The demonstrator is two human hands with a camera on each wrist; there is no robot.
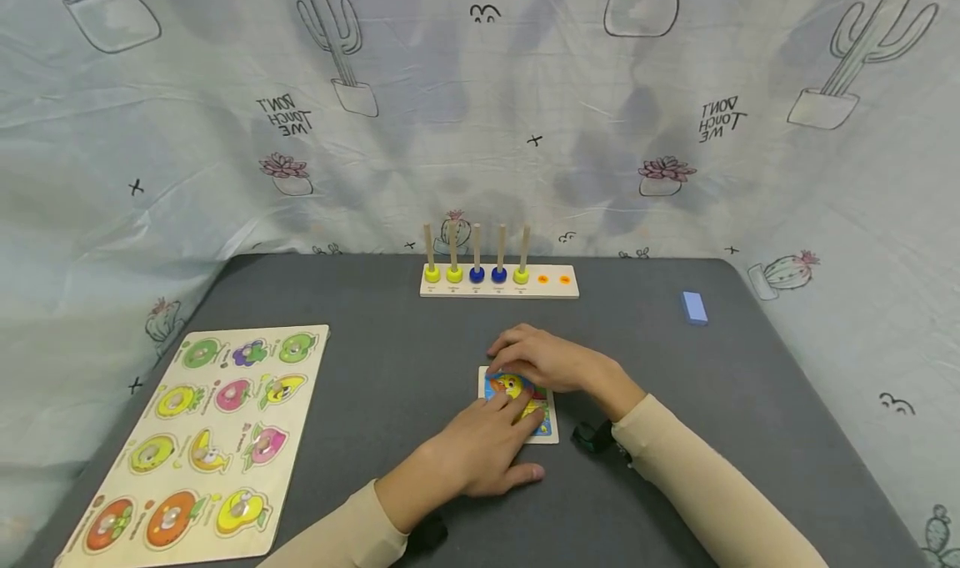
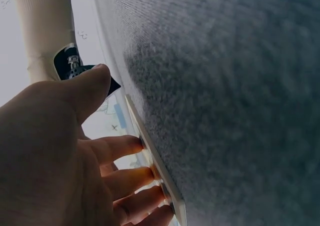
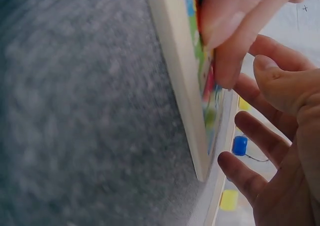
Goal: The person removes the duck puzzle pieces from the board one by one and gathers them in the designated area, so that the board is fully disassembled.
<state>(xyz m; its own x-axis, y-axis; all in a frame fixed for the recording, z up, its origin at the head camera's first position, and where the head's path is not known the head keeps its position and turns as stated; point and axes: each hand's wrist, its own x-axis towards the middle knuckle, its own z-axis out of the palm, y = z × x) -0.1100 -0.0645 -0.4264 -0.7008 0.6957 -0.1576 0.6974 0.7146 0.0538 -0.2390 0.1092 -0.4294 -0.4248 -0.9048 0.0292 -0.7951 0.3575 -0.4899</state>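
Observation:
A small wooden picture board (image 1: 551, 430) with a yellow figure on blue lies flat on the grey table. The left hand (image 1: 480, 447) rests its fingertips on the picture, thumb spread toward the near side. In the left wrist view, the fingers of the left hand (image 2: 115, 181) touch the face of the board (image 2: 157, 161). Over the board's far edge, the right hand (image 1: 551, 359) has loosely bent fingers. The right wrist view has the right hand (image 3: 280, 131) beside the board (image 3: 182, 96), several fingers off it; whether it touches is unclear.
A large fruit puzzle board (image 1: 243, 397) lies at the left. At the back stands a peg base (image 1: 498, 290) with yellow and blue rings on its posts. A blue block (image 1: 694, 308) lies at the back right. Patterned cloth (image 1: 480, 92) hangs behind the table.

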